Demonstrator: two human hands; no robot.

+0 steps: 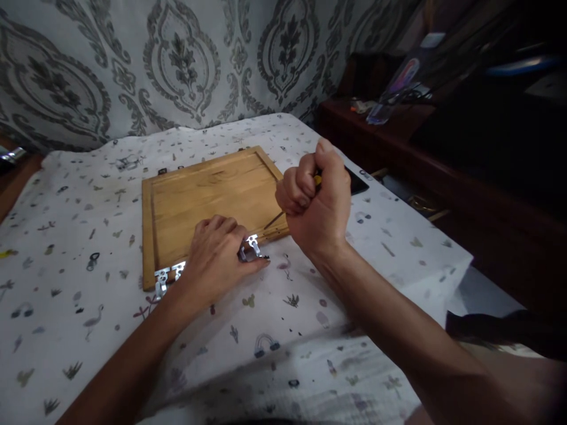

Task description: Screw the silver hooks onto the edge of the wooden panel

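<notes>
A wooden panel with a raised frame (pixel 221 183), like a cabinet door, lies flat on the printed cloth. My left hand (pixel 219 248) is over its near edge, thumb and forefinger around a shiny metal hinge (pixel 251 251). Another metal hinge (pixel 163 282) sits at the panel's near left corner, partly covered by my left wrist. My right hand (pixel 316 200) is a fist around a screwdriver (pixel 274 220). A bit of yellow handle shows between the fingers, and the thin shaft slants down left toward small holes in the near edge. Whether its tip touches the wood I cannot tell.
White cloth with small prints (pixel 354 260) covers the surface. A dark flat object (pixel 358 183) lies beyond my right hand. To the right, a dark red table (pixel 345 118) carries a plastic bottle (pixel 394 88) and cables. A patterned grey curtain (pixel 239 65) hangs behind.
</notes>
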